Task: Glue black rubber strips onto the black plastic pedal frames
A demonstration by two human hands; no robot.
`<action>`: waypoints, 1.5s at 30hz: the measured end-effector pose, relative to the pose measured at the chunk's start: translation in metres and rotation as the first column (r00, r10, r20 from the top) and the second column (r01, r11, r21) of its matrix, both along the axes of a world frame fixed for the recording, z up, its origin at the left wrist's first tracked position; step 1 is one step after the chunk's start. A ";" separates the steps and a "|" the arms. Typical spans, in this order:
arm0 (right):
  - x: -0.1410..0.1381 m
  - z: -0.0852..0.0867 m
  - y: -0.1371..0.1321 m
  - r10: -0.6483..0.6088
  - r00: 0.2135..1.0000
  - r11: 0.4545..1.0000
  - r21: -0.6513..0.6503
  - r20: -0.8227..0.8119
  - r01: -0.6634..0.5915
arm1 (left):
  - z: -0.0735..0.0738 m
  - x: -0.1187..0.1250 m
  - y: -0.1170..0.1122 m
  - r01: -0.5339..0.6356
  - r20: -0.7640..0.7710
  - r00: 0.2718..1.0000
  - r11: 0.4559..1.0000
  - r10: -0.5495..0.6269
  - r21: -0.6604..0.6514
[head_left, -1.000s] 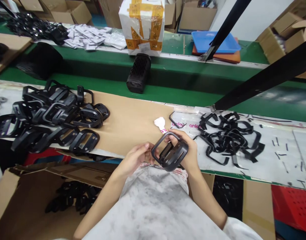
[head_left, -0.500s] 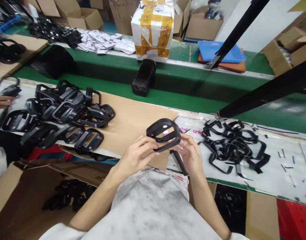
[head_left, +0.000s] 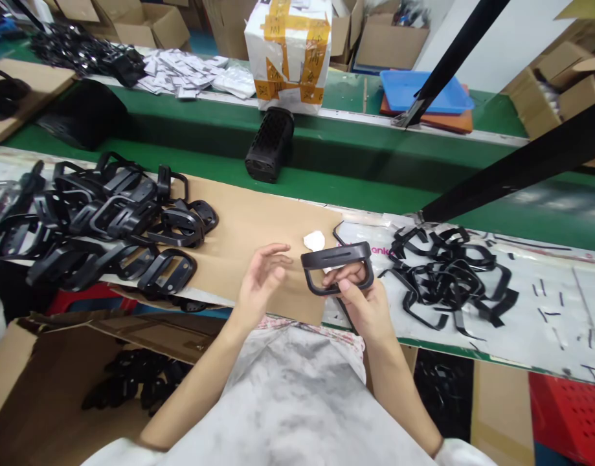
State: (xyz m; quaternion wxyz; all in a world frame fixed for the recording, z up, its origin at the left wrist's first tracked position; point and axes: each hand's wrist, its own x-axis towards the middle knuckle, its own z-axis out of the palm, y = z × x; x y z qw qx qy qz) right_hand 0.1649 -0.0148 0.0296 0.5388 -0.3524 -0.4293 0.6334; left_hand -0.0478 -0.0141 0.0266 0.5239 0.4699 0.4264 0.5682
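Note:
In the head view, my right hand (head_left: 368, 304) grips a black plastic frame-shaped handle part (head_left: 336, 255) by its lower bar, fingers showing through its opening. The part's broad slotted side is at the top. My left hand (head_left: 263, 281) is off it to the left, fingers apart, holding nothing. A small white piece (head_left: 314, 241) lies on the brown cardboard sheet (head_left: 258, 217) just beyond the part. To the left lies a pile of similar black handle parts (head_left: 125, 213).
Bent black strips (head_left: 452, 278) lie in a heap on the right of the bench. A perforated black cylinder (head_left: 270, 145) rests on the green surface behind. A taped white box (head_left: 290, 58) and a blue tray (head_left: 426, 90) stand on the back ledge. A black post (head_left: 511, 171) slants in at right.
My left hand has let go of the handle part and drawn back left. In my right hand the part has turned, its slotted side now upward. The other person's hand at far left is gone.

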 end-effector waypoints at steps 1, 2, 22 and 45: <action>0.000 0.001 -0.001 0.022 1.000 1.000 0.020 0.015 -0.022 | 0.001 0.001 0.002 0.080 0.117 0.991 0.990 -0.067 -0.114; -0.001 0.001 -0.001 0.039 0.998 0.998 0.041 0.047 -0.041 | 0.003 0.002 0.004 0.165 0.205 0.971 0.965 -0.123 -0.202; -0.013 -0.016 -0.011 -0.147 0.905 0.977 0.201 0.398 0.070 | 0.030 0.008 -0.015 0.278 -0.397 0.910 0.881 -0.115 0.383; 0.007 0.017 -0.010 -0.429 0.711 0.700 0.703 0.556 -0.127 | 0.045 0.012 -0.020 0.359 -0.664 0.715 0.930 -0.220 0.079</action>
